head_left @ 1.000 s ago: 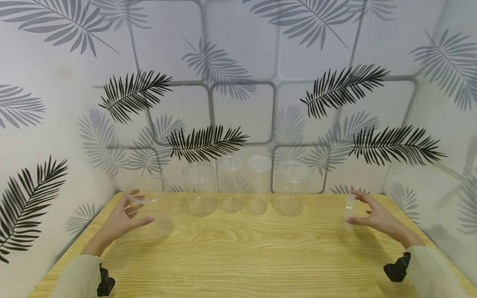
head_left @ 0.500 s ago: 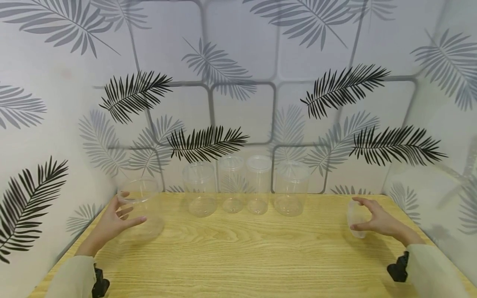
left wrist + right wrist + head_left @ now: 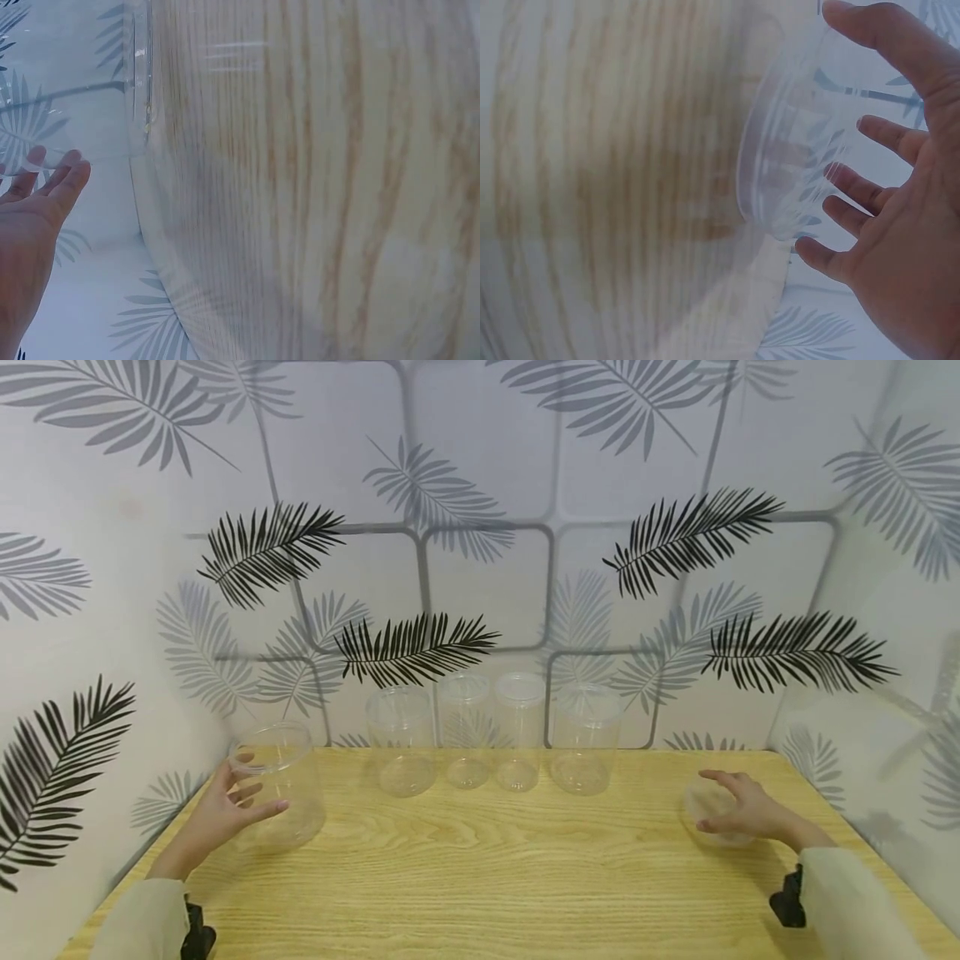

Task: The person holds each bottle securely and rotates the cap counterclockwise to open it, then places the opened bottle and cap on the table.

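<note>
Left hand [image 3: 221, 810] clasps the upright jar [image 3: 298, 789]. Well apart, the right hand [image 3: 750, 812] spans a lid [image 3: 776, 150], whether clamped I cannot tell.

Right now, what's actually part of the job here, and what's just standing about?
Seemingly in use:
clear jar in the left hand
shallow clear lid in the right hand

Seemingly idle:
two wide jars at the back
two narrow jars between them

Open bench [image 3: 487, 885] is running btwn L grip [image 3: 225, 806] w/ its clear jar [image 3: 302, 789] and R grip [image 3: 742, 810] w/ its clear lid [image 3: 761, 165]. Four jars [image 3: 519, 735] are blocking rear ctr, leaving slim gaps only; wall [image 3: 483, 589] is standing just behind. Narrow lane's showing L of row, wider one R.
</note>
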